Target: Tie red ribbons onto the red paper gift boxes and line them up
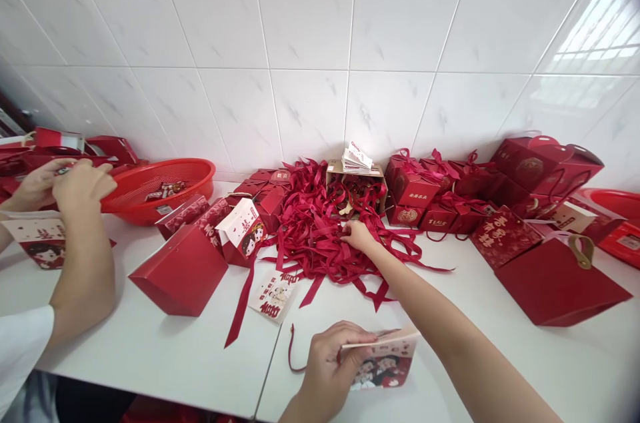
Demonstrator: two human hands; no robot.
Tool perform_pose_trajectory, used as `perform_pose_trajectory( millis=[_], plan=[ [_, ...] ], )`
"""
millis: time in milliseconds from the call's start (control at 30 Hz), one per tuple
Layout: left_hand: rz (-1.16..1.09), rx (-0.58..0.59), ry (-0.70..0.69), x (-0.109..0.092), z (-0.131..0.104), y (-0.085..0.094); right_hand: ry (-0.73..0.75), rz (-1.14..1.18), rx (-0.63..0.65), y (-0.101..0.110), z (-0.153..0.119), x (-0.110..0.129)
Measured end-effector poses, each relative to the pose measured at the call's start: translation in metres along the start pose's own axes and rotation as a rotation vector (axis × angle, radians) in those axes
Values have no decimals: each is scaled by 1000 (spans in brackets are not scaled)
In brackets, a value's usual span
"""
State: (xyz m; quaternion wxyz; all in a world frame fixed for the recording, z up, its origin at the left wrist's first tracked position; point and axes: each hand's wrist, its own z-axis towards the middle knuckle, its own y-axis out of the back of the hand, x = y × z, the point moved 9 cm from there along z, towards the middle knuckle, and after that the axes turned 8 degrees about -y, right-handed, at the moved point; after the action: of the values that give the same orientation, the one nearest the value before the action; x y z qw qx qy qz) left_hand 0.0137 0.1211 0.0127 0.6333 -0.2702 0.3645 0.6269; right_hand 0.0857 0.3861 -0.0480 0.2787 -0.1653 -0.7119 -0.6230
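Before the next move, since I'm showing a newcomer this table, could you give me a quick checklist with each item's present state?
1. Left hand grips the printed box: ok, thumb and fingers hold it.
2. Right hand is at the ribbon pile: ok.
3. Right hand has a single ribbon pinched: cannot tell, its fingertips are hard to make out.
4. Ribbons lie separated: not ok, they are heaped over one another.
5. Co-worker's hands are away from the ribbon pile: ok, they are at the far left.
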Motion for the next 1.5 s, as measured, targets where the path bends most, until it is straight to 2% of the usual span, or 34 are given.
perform_pose_trajectory(
  millis=[100, 167, 333, 433, 533, 700, 767, 867, 933, 1000, 1100, 1167, 1233, 1367, 1500],
  plan=[
    [25, -11, -20, -2, -1, 0, 57, 87, -65, 14, -7, 5],
    [45, -22, -48, -3, -1, 0, 103, 159, -119, 32, -16, 7],
    [128, -56, -117, -2, 6, -1, 269, 373, -276, 100, -59, 12],
    [194, -78, -134, 1, 14, -1, 394, 517, -356, 141, -101, 17],
    [257, -65, -134, 0, 21, -2, 522, 637, -402, 174, -154, 22],
    [336, 29, -148, -14, 29, 1, 697, 748, -396, 202, -244, 24],
    [354, 35, -155, -22, 30, 6, 753, 813, -305, 203, -268, 26],
    [379, -91, -195, -44, 29, 23, 837, 985, -47, 192, -293, 33],
    [377, -165, -233, -66, 28, 31, 864, 1094, 130, 180, -303, 41],
    [337, -109, -287, -91, 29, 23, 847, 1152, 278, 163, -309, 50],
    [278, 133, -347, -123, 25, -6, 762, 1046, 434, 134, -317, 63],
    [291, 260, -336, -131, 18, -23, 729, 887, 427, 121, -321, 67],
    [325, 286, -281, -129, 11, -29, 713, 733, 352, 117, -325, 68],
    [277, 278, -42, -103, -3, -27, 720, 484, 244, 112, -334, 69],
    [85, 394, 143, -88, -16, -36, 727, 386, 283, 99, -340, 72]
  ],
)
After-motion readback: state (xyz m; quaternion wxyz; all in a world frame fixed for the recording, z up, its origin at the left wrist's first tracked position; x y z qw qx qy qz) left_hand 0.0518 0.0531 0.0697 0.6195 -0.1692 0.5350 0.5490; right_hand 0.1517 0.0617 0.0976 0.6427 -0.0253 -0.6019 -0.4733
